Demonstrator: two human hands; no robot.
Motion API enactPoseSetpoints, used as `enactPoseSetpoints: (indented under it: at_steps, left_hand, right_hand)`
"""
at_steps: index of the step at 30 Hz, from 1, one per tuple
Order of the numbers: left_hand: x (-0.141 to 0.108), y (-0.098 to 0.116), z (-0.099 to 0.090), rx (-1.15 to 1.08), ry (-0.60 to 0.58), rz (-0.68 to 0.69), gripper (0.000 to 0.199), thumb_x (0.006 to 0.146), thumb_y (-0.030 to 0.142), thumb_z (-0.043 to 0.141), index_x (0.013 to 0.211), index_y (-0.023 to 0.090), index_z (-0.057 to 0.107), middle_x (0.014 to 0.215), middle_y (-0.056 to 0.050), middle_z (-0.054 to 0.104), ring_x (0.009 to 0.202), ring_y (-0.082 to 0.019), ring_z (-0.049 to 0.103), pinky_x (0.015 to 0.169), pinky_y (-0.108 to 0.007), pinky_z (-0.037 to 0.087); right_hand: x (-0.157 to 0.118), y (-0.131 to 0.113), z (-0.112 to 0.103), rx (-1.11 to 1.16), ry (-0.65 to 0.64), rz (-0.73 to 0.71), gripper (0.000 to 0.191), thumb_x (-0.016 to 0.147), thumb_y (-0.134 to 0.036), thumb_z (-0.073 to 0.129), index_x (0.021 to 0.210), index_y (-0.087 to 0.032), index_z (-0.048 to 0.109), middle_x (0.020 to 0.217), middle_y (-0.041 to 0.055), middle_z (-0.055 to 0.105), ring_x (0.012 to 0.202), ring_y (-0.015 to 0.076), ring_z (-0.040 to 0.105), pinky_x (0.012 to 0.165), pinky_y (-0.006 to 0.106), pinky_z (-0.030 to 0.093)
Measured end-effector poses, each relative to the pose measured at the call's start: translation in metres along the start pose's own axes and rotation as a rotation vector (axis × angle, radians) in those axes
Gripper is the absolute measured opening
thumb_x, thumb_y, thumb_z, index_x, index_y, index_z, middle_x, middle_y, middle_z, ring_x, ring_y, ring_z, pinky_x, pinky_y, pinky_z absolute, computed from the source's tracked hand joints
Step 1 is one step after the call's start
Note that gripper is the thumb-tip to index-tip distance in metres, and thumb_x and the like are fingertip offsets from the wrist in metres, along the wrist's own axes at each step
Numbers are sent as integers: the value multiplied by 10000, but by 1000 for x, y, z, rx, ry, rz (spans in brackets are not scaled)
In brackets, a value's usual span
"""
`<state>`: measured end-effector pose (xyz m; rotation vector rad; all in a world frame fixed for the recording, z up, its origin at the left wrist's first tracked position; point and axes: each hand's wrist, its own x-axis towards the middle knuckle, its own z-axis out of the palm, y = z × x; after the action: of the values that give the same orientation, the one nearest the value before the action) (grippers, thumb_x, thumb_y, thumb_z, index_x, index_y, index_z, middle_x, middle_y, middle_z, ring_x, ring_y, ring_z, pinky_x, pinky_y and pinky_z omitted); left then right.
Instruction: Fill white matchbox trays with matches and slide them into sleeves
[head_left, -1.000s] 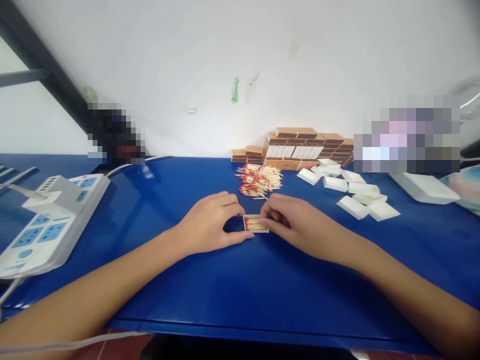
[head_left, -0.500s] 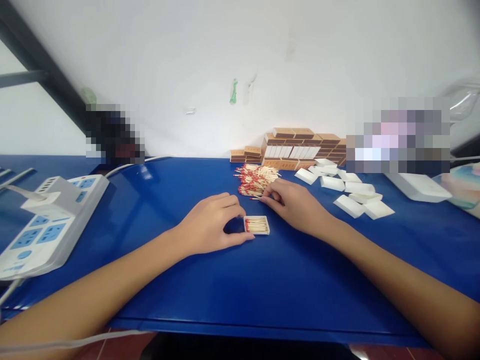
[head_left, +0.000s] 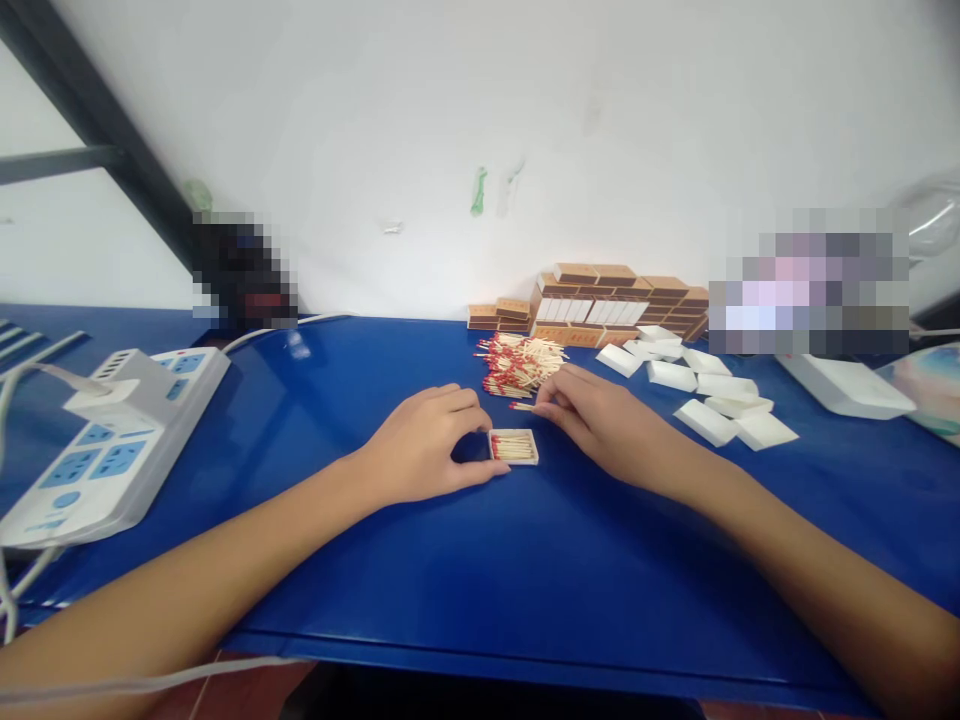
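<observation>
On the blue table [head_left: 450, 570] lies a small white matchbox tray [head_left: 514, 464], with red-headed matches [head_left: 513, 447] laid side by side in it. The thumb and fingers of my left hand [head_left: 420, 448] hold the tray at its left end. My right hand [head_left: 604, 420] pinches a match or two [head_left: 522, 407] at the plain ends, heads pointing left, just above and behind the tray. Exactly how many it holds, I cannot tell. Behind that hand spreads a loose pile of matches [head_left: 517, 362].
Brown matchboxes [head_left: 592, 335] are stacked against the wall, with two more [head_left: 487, 318] to their left. White trays [head_left: 671, 376] lie scattered at the right, near a larger white box [head_left: 851, 385]. A power strip [head_left: 112, 450] with cables occupies the left side.
My right hand has drawn back slightly from the pile, bringing the pinched match or matches clear of it. My left hand stays on the tray. The camera view has shifted a little.
</observation>
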<state>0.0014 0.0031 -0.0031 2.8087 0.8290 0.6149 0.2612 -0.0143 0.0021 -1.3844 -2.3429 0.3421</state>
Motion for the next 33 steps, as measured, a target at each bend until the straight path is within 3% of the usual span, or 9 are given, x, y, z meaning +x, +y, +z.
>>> enactPoseSetpoints:
  at_steps: [6, 20, 28, 33]
  left_hand:
    - [1, 1, 1, -9, -6, 5, 369, 923, 530, 699, 952, 162, 707, 927, -53, 678, 860, -200, 622, 784, -337, 483]
    - [0, 1, 1, -47, 12, 53, 354, 945, 508, 684, 959, 154, 693, 942, -52, 680, 870, -192, 621, 803, -335, 490]
    - [1, 2, 0, -40, 5, 30, 354, 912, 504, 725, 963, 154, 717, 938, -51, 677, 863, -192, 622, 796, -330, 494]
    - [1, 3, 0, -34, 3, 39, 358, 917, 510, 718, 956, 153, 722, 916, -49, 670, 843, -188, 611, 780, -326, 492]
  right_hand:
    - [-10, -25, -3, -25, -116, -46, 155, 1049, -283, 476, 953, -212, 575, 986, 73, 643, 790, 196, 601, 677, 327, 443]
    - [-11, -29, 4, 141, -109, -89, 151, 1025, -292, 574, 939, -209, 666, 951, 41, 621, 774, 150, 584, 679, 288, 442]
    - [2, 8, 4, 40, 212, -37, 131, 984, -275, 627, 880, -207, 668, 698, -17, 494, 629, 143, 470, 604, 289, 365]
    - [11, 26, 19, 18, 188, -106, 93, 972, -261, 648, 997, -210, 721, 711, -14, 502, 658, 159, 495, 631, 296, 380]
